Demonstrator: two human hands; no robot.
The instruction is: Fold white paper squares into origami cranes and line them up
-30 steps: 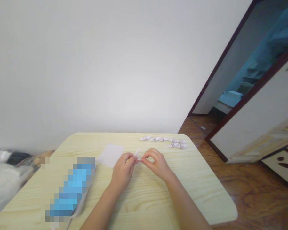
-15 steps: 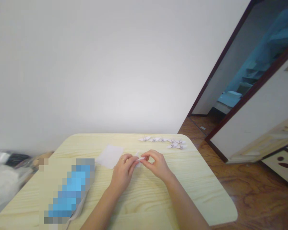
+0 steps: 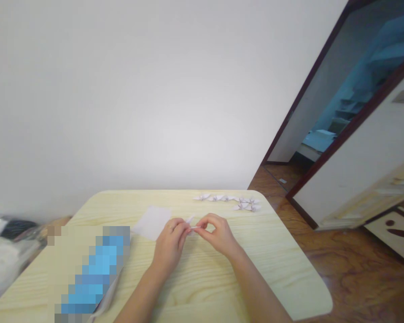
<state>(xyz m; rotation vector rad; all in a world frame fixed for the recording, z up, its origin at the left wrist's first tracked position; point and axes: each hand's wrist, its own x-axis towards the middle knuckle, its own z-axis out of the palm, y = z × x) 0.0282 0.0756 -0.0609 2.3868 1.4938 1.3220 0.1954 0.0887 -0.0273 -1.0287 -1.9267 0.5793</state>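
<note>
Between my two hands is a small piece of folded white paper (image 3: 194, 227), with narrow points sticking out. My left hand (image 3: 171, 240) pinches its left part, thumb against fingers. From the other side, my right hand (image 3: 217, 233) grips a thin point of it between thumb and forefinger. The fingertips cover much of the paper's shape. Left of my left hand, a stack or sheet of white square paper (image 3: 152, 222) lies flat on the table. Beyond my right hand, several folded white paper cranes (image 3: 243, 203) stand in rows near the far edge.
The pale wood table (image 3: 202, 287) meets a white wall (image 3: 188, 112) at its far side. A blurred-out blue object (image 3: 92, 269) lies at the left. Bags and cloth (image 3: 10, 251) sit beyond the left edge. On the right are a doorway and a brown wooden floor (image 3: 309, 233).
My hands have shifted slightly left relative to the view and still hold the folded paper. Its held point now looks thinner and flatter between them. The view has tilted a little.
</note>
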